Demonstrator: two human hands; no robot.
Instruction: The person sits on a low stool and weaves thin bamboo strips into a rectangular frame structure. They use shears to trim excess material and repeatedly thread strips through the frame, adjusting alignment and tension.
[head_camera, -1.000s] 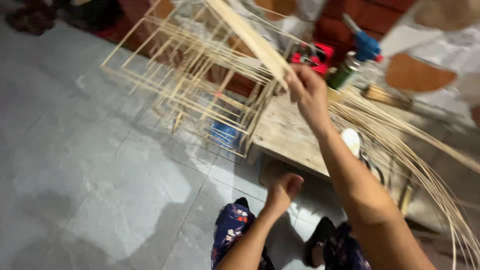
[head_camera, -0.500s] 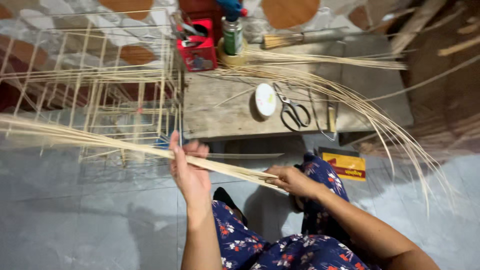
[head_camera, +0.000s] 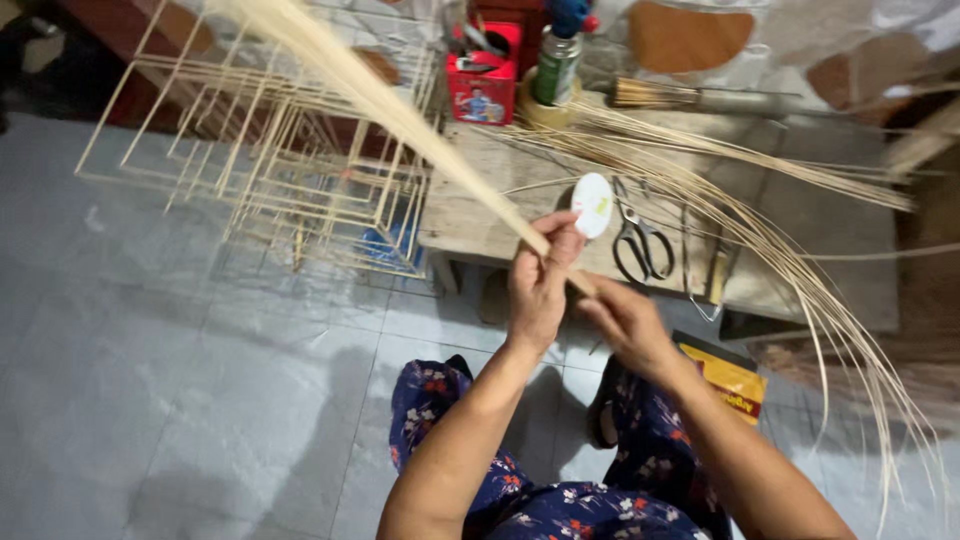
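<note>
From the head camera, looking down: the left hand (head_camera: 540, 285) is wrapped around a bundle of thin bamboo strips (head_camera: 395, 110) near its lower end, fingers curled tight about it. The right hand (head_camera: 625, 320) sits just beside it, nearer the person, pinching the very end of the same bundle between thumb and fingers. The bundle runs from the hands up and away to the far left, passing in front of the bamboo lattice frame (head_camera: 270, 170) that stands on the grey tiled floor (head_camera: 150, 380).

The strips look very light, and long and springy. Pressed together in the bundle they hold a fairly straight line, yet single strips would likely whip and bow. They seem smooth and dry, so loose ones may slide out of a slack hold, and thin enough to split or snap if bent sharply. The sound place to hold seems to be near the end, as both hands do now, with a firm wrap that keeps the strips together.

On the low wooden table (head_camera: 470, 215) just beyond the hands lie a white round lid (head_camera: 592, 205), black-handled scissors (head_camera: 640, 245) and a fan of loose strips (head_camera: 780, 250) arching off to the right. At the far edge stand a red tin (head_camera: 483, 75) and a green spray can (head_camera: 556, 65). A yellow box (head_camera: 730, 375) lies on the floor by the person's right knee.
</note>
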